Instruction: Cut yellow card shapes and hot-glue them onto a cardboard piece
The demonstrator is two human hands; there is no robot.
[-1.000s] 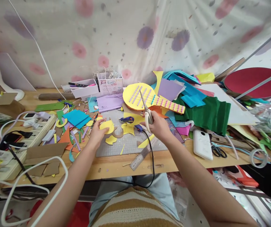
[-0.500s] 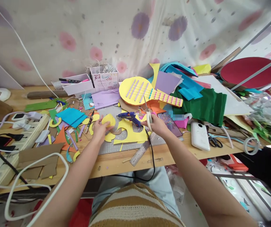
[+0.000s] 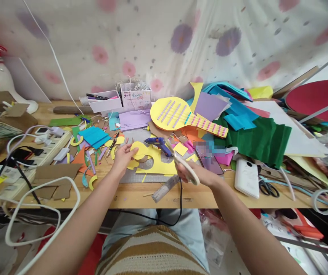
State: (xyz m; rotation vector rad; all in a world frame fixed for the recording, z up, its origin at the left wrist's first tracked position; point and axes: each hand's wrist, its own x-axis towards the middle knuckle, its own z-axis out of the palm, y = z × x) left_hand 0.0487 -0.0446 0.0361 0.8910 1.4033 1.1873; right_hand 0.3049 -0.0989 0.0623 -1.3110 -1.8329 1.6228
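My left hand [image 3: 124, 158] is closed on a rounded yellow paper piece [image 3: 139, 150]. In my right hand [image 3: 185, 171] are white-handled scissors [image 3: 192, 173], their blades pointing up and to the left. Between the hands a blue glue gun [image 3: 158, 144] lies over a yellow sheet with cut-out holes [image 3: 159, 162], on a grey cutting mat [image 3: 129, 176]. Behind them lies a yellow paper guitar [image 3: 171, 114] with purple strips and a dotted neck. A metal ruler [image 3: 164, 190] rests at the mat's front edge.
Paper scraps and a power strip [image 3: 48, 154] are on the left. A phone [image 3: 208, 158], a white power bank [image 3: 246, 178], black scissors [image 3: 268, 188] and green crepe paper [image 3: 262, 139] are on the right. A black cord hangs over the table's front edge.
The view has shifted left. My right hand has turned the scissors, whose handles now point down and to the right. My left hand still holds the yellow piece, now lying flatter.
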